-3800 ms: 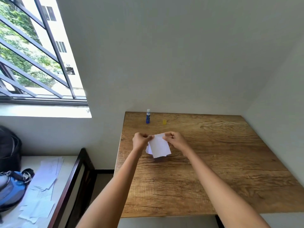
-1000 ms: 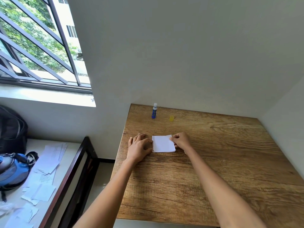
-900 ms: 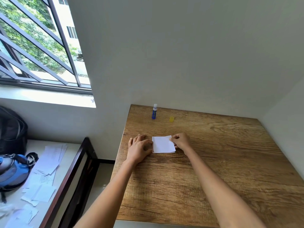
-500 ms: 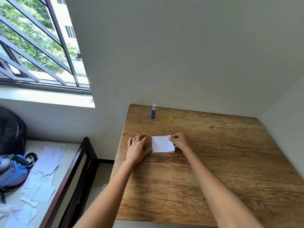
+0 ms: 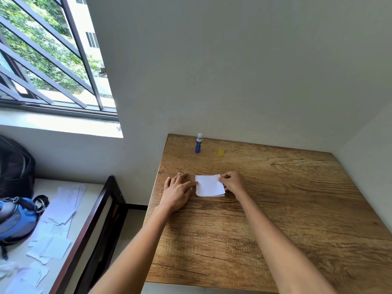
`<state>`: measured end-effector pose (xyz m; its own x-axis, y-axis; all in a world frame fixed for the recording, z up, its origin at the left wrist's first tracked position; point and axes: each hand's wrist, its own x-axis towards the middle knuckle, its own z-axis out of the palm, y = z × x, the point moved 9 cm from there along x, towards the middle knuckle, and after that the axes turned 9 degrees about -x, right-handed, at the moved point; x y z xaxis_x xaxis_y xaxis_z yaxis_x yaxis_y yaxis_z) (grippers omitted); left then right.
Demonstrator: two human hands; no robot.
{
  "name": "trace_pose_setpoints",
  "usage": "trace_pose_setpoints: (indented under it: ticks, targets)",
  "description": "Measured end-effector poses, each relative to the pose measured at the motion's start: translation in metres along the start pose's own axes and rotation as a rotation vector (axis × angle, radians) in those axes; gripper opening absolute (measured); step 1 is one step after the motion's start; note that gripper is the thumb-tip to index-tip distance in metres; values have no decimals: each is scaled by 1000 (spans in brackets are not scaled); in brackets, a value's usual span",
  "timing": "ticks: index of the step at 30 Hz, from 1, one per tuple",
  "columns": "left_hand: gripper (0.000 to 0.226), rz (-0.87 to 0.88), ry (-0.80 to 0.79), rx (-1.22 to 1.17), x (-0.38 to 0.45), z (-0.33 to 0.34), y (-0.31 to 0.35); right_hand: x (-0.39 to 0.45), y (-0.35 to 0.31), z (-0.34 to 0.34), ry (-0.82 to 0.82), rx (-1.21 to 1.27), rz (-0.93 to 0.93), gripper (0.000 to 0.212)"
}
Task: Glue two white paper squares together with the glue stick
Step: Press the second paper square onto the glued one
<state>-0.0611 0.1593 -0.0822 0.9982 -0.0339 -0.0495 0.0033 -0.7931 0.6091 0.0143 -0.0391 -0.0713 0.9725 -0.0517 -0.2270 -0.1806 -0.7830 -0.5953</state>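
The right hand (image 5: 233, 181) pinches the right edge of the stacked paper squares (image 5: 209, 185) near the table's (image 5: 297, 209) left edge, while the left hand (image 5: 177, 189) lies open and flat, fingertips touching their left edge.

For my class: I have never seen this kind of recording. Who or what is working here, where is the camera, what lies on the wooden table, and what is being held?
No machine is at work: these are a person's two bare arms. The one picture comes from a camera worn on the person's head, looking forward and down. On the wooden table lie white paper squares, stacked slightly askew. The left hand lies flat, its fingertips touching the stack's left edge. The right hand pinches the stack's right edge. Near the far edge stand a blue glue stick, upright and uncapped, and a small yellow cap beside it. Off to the left, another surface holds loose papers and bags.
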Motion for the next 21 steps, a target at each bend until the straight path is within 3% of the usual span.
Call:
trace_pose_setpoints:
  ticks: [21]
  targets:
    - [40, 3, 38, 31, 0, -6, 8, 1, 4, 3, -48, 80, 6, 11]
